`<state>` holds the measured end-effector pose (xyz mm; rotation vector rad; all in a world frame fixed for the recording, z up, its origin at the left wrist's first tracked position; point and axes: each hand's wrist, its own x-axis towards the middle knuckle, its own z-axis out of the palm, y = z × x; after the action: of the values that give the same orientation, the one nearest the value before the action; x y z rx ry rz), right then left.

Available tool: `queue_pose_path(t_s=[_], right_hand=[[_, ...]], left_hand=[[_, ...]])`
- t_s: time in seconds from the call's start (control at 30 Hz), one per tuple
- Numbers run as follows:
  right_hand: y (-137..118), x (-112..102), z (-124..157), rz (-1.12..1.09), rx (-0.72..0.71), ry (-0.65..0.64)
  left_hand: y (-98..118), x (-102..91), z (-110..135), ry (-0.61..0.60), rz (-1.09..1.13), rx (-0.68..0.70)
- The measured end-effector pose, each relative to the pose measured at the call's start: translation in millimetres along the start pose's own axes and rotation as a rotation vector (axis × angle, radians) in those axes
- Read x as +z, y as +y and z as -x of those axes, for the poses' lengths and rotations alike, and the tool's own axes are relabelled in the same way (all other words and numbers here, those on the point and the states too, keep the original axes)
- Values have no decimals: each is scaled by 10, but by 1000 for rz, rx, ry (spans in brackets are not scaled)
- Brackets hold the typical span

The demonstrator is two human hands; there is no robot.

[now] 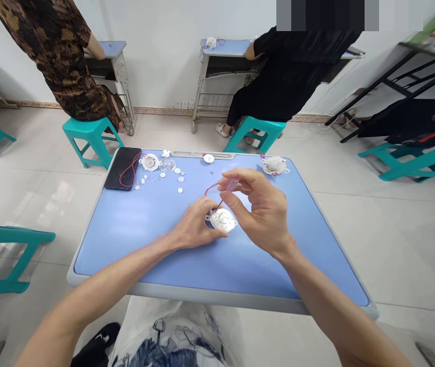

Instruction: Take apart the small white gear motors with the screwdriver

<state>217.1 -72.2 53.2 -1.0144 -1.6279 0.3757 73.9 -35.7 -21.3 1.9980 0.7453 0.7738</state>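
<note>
A small round white motor housing (223, 220) with a red wire (210, 189) lies on the blue desk (144, 244) near its middle. My left hand (195, 226) rests on the desk with its fingers closed on the housing's left side. Just above it, my right hand (257, 210) is closed on a screwdriver with a clear pinkish handle (231, 184), and the thin shaft points down at the housing.
At the desk's far left lie a black phone (123, 168), an opened motor (150, 162) with red wire, a clear cap (167, 164) and several small white gears. Another motor (274, 165) sits far right. Two people sit on teal stools at desks beyond.
</note>
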Motion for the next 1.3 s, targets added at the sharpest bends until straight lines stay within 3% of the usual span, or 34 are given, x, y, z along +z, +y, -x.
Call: queue_pose_path(t_s=[1.3], right_hand=[[-10,-21,23,57,21,51]], left_hand=[[-2,-3,-2,13,-14,33]])
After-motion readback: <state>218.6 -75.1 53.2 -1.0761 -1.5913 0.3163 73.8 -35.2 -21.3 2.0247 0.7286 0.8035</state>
